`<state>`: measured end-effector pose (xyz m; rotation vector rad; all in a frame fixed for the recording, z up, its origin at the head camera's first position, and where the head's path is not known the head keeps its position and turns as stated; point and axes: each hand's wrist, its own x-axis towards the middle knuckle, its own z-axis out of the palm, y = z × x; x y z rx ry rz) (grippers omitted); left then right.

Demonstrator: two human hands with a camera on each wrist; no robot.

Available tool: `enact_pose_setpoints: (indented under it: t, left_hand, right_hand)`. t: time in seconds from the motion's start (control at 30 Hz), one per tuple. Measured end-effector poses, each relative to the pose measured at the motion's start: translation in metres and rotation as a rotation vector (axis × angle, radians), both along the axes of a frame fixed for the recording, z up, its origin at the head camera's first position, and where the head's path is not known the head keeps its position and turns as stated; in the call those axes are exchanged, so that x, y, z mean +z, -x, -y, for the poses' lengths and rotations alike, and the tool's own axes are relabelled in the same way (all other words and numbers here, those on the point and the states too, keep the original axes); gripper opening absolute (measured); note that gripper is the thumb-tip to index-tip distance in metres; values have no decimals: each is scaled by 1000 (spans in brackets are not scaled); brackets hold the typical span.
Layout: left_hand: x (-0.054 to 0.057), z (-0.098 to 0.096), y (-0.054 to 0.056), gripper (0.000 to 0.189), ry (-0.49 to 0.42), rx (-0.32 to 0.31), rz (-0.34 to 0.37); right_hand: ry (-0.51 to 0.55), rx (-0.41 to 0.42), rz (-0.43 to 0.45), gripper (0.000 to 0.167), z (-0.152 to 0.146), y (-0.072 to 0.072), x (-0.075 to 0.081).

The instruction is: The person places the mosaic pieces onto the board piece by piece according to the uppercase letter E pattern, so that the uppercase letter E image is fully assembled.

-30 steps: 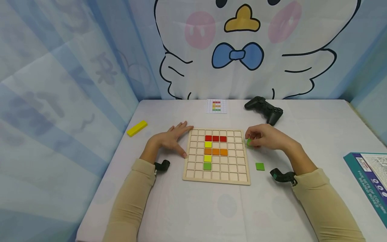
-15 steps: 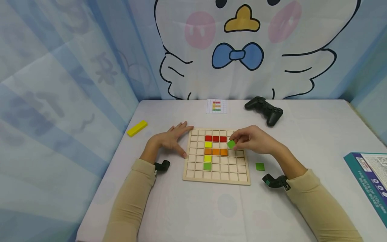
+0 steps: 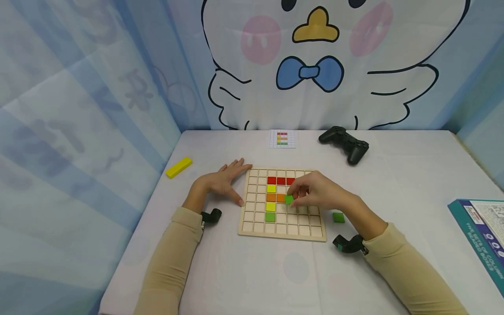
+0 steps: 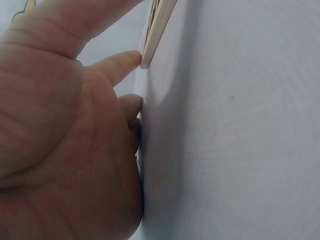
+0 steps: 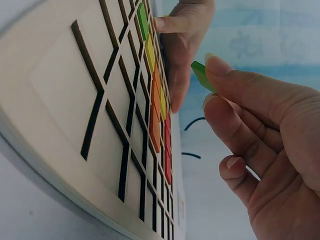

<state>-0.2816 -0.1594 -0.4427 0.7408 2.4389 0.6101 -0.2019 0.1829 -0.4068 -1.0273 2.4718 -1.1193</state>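
A wooden grid board (image 3: 303,229) lies mid-table, its cells holding red tiles (image 3: 281,180), yellow tiles (image 3: 271,206), orange tiles (image 3: 271,197) and one green tile at the lower left of the pattern. My right hand (image 3: 320,190) pinches another green tile (image 3: 289,199) between thumb and fingertip; the right wrist view shows this tile (image 5: 202,76) raised off the board. With fingers spread, my left hand (image 3: 222,181) rests at the board's left edge, thumb and index finger touching it. A loose green tile (image 3: 338,217) lies right of the board, beside my right forearm.
Behind the board lies a small pattern card (image 3: 282,139). A black game controller (image 3: 344,144) is at the back right, a yellow block (image 3: 179,168) at the left. A teal-edged box (image 3: 482,236) sits at the table's right side.
My right hand has carried the green tile leftward from beside the board to over the orange row. My left hand has stayed at the board's left edge.
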Motion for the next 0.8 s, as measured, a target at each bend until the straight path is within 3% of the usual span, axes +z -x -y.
enact_pose_setpoints:
  t: [0.23, 0.57, 0.8]
  left_hand:
    - [-1, 0, -1, 130, 2, 0, 6]
    - [0, 0, -1, 130, 8, 2, -3]
    - [2, 0, -1, 129, 4, -5, 4]
  right_hand:
    - [-23, 24, 32, 21, 8, -4, -3]
    - [-125, 16, -33, 19, 21, -10, -4]
    - [-144, 51, -1, 19, 25, -11, -7]
